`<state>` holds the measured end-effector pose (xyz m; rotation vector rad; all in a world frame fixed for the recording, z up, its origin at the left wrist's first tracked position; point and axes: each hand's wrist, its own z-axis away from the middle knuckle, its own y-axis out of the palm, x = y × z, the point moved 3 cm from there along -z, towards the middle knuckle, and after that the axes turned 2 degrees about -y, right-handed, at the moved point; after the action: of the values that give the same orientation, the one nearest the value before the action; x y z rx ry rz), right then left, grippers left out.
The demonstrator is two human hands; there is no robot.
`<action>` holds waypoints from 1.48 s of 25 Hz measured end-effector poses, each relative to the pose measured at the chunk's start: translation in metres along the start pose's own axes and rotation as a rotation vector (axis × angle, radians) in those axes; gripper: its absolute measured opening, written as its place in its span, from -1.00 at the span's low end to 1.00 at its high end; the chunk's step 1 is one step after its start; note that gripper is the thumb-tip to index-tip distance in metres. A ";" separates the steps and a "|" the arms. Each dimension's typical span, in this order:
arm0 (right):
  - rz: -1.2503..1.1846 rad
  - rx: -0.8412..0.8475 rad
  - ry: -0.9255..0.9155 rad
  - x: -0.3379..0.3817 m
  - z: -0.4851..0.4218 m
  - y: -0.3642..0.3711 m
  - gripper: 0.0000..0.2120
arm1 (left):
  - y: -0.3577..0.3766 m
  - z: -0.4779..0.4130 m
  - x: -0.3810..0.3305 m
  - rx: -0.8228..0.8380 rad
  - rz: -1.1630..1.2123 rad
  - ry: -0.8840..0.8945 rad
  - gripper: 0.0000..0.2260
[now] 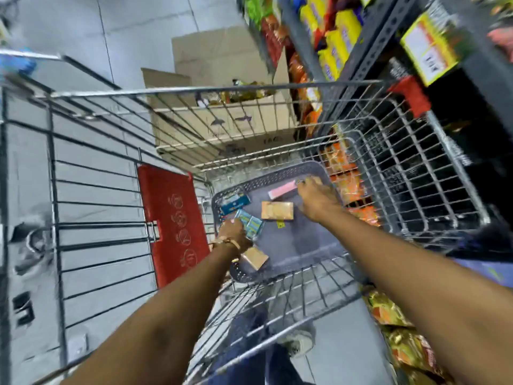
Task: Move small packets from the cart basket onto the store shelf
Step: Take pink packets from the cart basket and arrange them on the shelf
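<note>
Gathering step: in the grey basket (277, 173) our left hand (234, 234) closes on blue packets (251, 225), the right hand (316, 200) on a tan packet (315, 180); next, we lift to the shelf (388, 37).

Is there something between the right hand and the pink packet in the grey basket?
Nothing visible blocks it. The right hand is already at the far end of the grey basket, its fingertips beside the pink packet. The tan packet lies nearer, off to the side. Contact is too blurred to confirm.

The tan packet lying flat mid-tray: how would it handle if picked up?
The tan packet looks flat and boxy, so probably fairly stiff and unlikely to roll. Its small size suggests it is light. It appears glossy, so it may slide on the grey tray if pushed.
</note>
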<state>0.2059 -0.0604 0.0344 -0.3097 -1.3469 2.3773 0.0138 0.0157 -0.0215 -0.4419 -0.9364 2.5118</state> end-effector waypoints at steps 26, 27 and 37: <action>-1.450 -0.753 0.550 -0.072 0.218 -0.079 -0.70 | -0.143 0.163 -0.143 -0.298 0.515 0.720 0.03; -1.317 -0.893 0.565 -0.074 0.246 -0.089 -0.69 | -0.149 0.183 -0.160 -0.284 0.499 0.797 0.05; -0.324 -1.521 0.629 -0.109 0.500 -0.109 -0.67 | -0.129 0.340 -0.317 -0.051 0.342 1.436 0.06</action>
<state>0.1416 -0.4431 0.3851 -0.9834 -2.2561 0.4852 0.1759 -0.2349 0.3576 -2.1062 -0.2949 1.6198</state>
